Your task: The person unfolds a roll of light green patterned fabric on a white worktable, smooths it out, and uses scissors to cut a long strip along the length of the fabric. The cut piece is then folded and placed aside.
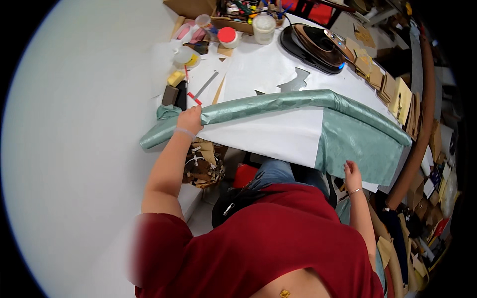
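A long roll of shiny pale-green fabric [263, 105] lies slantwise across the white-topped table and bends at its right part. My left hand [190, 120] is closed around the roll near its left end, which sticks out past the table edge. From the right part of the roll, a flat unrolled sheet of the same fabric [362, 144] spreads toward me. Beside the near edge of that sheet is my right hand [353, 173], fingers loosely bent and apart, with nothing visible in them. A white sheet [278, 136] shows between the roll and my body.
Beyond the roll stand a dark iron-like appliance [318, 47], a white tub [264, 29], a red-lidded jar [228, 37] and a clear bottle [187, 56]. A grey-and-red T-shaped tool [203, 87] lies near my left hand. Brown cards [387, 89] line the right edge; a scrap-filled basket [203, 166] sits below.
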`<state>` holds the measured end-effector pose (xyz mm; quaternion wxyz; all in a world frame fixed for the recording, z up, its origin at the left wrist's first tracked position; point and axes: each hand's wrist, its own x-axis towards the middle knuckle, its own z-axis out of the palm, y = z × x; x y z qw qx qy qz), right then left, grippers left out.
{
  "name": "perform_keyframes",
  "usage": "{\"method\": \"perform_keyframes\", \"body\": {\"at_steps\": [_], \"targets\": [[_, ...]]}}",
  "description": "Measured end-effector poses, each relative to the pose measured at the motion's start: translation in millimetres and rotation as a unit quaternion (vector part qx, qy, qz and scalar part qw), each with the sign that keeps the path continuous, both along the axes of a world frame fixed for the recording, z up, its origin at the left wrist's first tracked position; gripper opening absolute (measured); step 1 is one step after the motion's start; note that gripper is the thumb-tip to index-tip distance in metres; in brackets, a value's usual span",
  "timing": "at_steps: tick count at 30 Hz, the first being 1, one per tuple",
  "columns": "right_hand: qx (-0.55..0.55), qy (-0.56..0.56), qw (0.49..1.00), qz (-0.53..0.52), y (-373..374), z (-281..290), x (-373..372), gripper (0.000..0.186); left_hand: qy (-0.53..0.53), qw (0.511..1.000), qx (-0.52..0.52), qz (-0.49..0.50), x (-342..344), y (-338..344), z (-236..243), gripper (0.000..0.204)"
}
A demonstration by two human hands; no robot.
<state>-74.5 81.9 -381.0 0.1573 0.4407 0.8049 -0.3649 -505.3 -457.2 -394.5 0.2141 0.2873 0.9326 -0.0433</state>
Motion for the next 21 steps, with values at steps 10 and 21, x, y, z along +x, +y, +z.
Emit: {"method": "perform_keyframes", "body": {"at_steps": [10, 21], "targets": [[0.238, 0.065, 0.948, 0.199, -6, 14, -140, 0.073, -0.029, 0.998, -0.055, 0.028, 76, 2, 110, 0.054], [0.332, -0.139, 0.867, 0.344, 17, -71, -192, 0.057, 0.092, 0.993, 0.08, -0.008, 59, -52, 28, 0.048]]}}
